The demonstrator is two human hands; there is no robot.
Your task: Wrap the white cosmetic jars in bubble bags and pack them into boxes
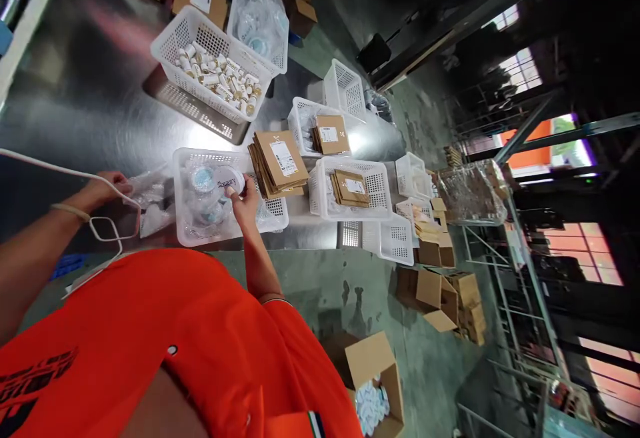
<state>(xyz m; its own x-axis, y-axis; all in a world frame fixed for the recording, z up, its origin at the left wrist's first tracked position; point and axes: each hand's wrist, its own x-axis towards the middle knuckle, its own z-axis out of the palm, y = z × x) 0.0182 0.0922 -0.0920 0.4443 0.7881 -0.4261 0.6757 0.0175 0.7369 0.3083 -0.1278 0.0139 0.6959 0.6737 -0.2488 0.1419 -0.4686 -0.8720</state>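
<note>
One steel table (75, 111) carries everything, and the layout reads as a packing line, judged from how stock is grouped by kind. Going largest to smallest.

Baskets: eight white perforated baskets counted on or at the table edge, a ninth partly cut off at the top. The far basket (170, 51) holds small capped vials, too many to count, loose and lying flat, presumably for quick grabbing. The near basket (181, 188) sits directly in front of the person, within reach of both hands; it holds clear-bagged round items, at least three visible.

Flat cartons: three groups. One carton stack (278, 161) leans on the near basket's rim, labels up; two more sets lie in the next two baskets. Count per stack not readable.

Floor: one open box (373, 365) of white lids beside the person, plus a cluster of folded cartons further off.

Hands: right hand (245, 201) reaches into the near basket, fingertips pinching the rim of one round compact (227, 181) with a script word on its lid; the compact sits above the bagged items. Left hand (107, 188) rests on one crumpled clear bag (147, 191) just left of the basket, fingers curled onto the plastic; whether it truly grips cannot be told.

One white cable (60, 171) loops over the left wrist.
</note>
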